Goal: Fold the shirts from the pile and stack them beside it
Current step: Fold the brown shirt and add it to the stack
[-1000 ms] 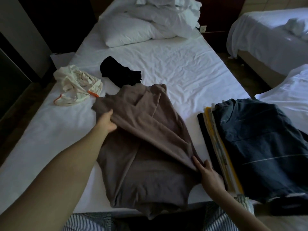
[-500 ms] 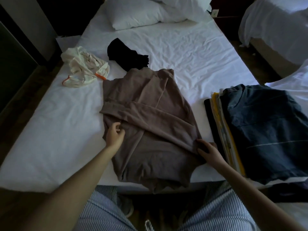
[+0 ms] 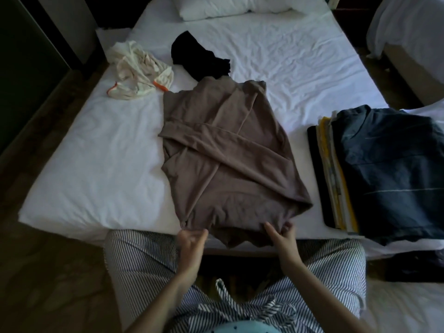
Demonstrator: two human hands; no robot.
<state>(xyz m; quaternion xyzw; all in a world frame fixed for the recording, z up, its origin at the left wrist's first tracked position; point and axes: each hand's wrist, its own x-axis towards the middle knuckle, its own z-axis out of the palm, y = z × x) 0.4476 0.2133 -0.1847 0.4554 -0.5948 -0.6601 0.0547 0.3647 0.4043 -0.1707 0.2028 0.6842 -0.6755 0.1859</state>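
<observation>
Pinching the near hem of the brown shirt [image 3: 228, 159], laid sleeves-crossed on the bed [image 3: 300, 68] between loose pile [image 3: 139, 70] and folded stack [image 3: 384, 169], with fingers of left hand [image 3: 192, 241] and right hand [image 3: 282, 236], and risking slipped sleeves and a skewed fold if raised unevenly.

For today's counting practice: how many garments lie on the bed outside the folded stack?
3: the brown shirt at the centre; the black garment just beyond it; the cream garment far left. Others could hide beneath.
</observation>
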